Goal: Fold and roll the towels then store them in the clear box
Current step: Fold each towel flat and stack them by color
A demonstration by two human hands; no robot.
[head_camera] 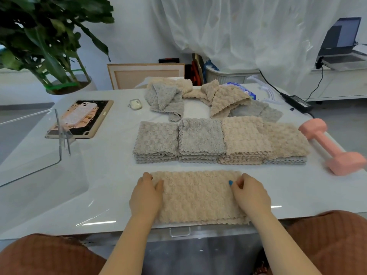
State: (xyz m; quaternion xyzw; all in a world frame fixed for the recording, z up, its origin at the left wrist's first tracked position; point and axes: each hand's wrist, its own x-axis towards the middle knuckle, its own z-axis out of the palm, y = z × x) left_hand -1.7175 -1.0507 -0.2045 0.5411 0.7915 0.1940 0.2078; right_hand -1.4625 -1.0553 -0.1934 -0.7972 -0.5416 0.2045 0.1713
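Head view: the person sat at a white tabletop (111, 175) with a beige towel (198, 197) laid flat in a wide folded band along the near edge, its scalloped hem just at the rim. The left hand (146, 195) lay on the towel's left end and the right hand (251, 195) on its right end — each grip was closed on the cloth near a far corner, fingers curled down and the thumb lying on top of the pile. Just beyond the towel stood a row of four folded stacks (200, 139), two grey on the left and two beige on the right, side by side and touching. Behind them lay a loose heap of unfolded towels (218, 96), grey and beige mixed. The clear box (58, 133) rested at the left of the tabletop, well apart from the towel, with a tablet (99, 120) behind it. A pink dumbbell (329, 147) lay to the right of the stacks.
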